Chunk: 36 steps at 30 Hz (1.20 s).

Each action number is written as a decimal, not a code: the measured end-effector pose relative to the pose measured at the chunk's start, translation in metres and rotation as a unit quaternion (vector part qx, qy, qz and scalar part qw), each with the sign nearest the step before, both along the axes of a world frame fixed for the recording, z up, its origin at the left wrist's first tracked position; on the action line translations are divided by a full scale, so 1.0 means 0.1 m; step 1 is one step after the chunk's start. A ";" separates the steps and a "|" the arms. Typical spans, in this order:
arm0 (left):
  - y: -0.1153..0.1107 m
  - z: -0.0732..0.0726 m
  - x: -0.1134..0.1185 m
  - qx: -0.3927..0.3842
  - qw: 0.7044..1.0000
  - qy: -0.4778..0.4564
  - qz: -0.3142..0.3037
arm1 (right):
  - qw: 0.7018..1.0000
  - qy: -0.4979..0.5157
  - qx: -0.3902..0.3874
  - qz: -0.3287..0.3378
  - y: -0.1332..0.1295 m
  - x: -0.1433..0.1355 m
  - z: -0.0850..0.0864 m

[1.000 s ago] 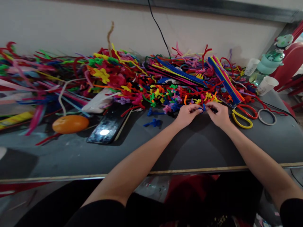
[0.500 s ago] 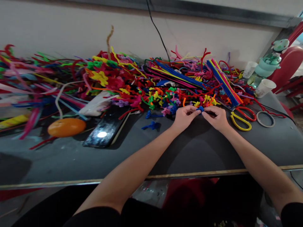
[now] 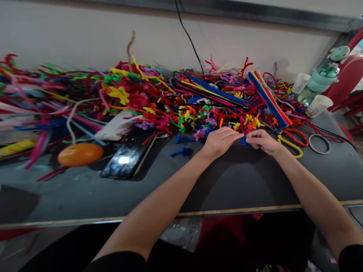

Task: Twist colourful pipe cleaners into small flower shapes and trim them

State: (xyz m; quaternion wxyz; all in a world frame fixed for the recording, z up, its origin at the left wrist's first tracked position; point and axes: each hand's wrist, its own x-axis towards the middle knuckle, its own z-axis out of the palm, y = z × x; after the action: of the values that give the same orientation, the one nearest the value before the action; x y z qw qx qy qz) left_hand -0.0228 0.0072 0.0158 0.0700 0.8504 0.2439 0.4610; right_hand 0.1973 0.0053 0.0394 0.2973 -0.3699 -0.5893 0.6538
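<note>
A small blue pipe cleaner piece is pinched between my two hands above the dark table. My left hand grips its left side with the fingers laid together and pointing right. Thumb and fingertips of my right hand close on the other side of it. Its exact shape is partly hidden by the fingers. To the left of my left hand lies another blue pipe cleaner piece, bent and knotted, and behind it a further blue one.
Pipe cleaners and flower shapes heap along the wall. A straight bundle lies at right. Scissors with red and yellow handles, a grey ring and a paper cup lie right; a phone and an orange left.
My hands have turned and come slightly nearer. The left fingers now stretch over the blue pipe cleaner piece, more of which shows below the fingertips.
</note>
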 end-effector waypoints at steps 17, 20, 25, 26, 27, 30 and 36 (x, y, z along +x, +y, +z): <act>-0.07 -0.01 0.19 -0.261 0.964 0.037 0.041 | 0.730 -0.378 0.556 -0.125 -0.25 -0.09 -0.08; -0.08 -0.04 0.23 -0.479 0.873 -0.087 0.023 | 0.667 -0.372 0.629 -0.145 -0.26 -0.13 -0.11; -0.08 -0.04 0.15 -0.328 0.940 -0.064 0.066 | 0.797 -0.306 0.484 -0.193 -0.20 -0.15 -0.17; -0.08 -0.03 0.13 -0.230 0.971 -0.028 0.066 | 0.836 -0.284 0.427 -0.196 -0.18 -0.14 -0.17; -0.07 -0.03 0.11 -0.133 0.989 0.006 0.056 | 0.868 -0.264 0.373 -0.194 -0.16 -0.13 -0.18; -0.05 -0.01 0.07 0.056 0.996 0.043 0.060 | 0.928 -0.218 0.255 -0.162 -0.10 -0.10 -0.16; -0.05 0.00 0.08 0.077 0.988 0.086 0.101 | 0.932 -0.234 0.236 -0.143 -0.11 -0.11 -0.15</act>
State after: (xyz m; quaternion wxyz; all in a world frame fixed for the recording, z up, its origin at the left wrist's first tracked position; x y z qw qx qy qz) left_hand -0.0151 0.0024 0.0161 -0.0635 0.8605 0.2976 0.4085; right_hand 0.1860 -0.0053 0.0242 0.3201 -0.5119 -0.7201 0.3419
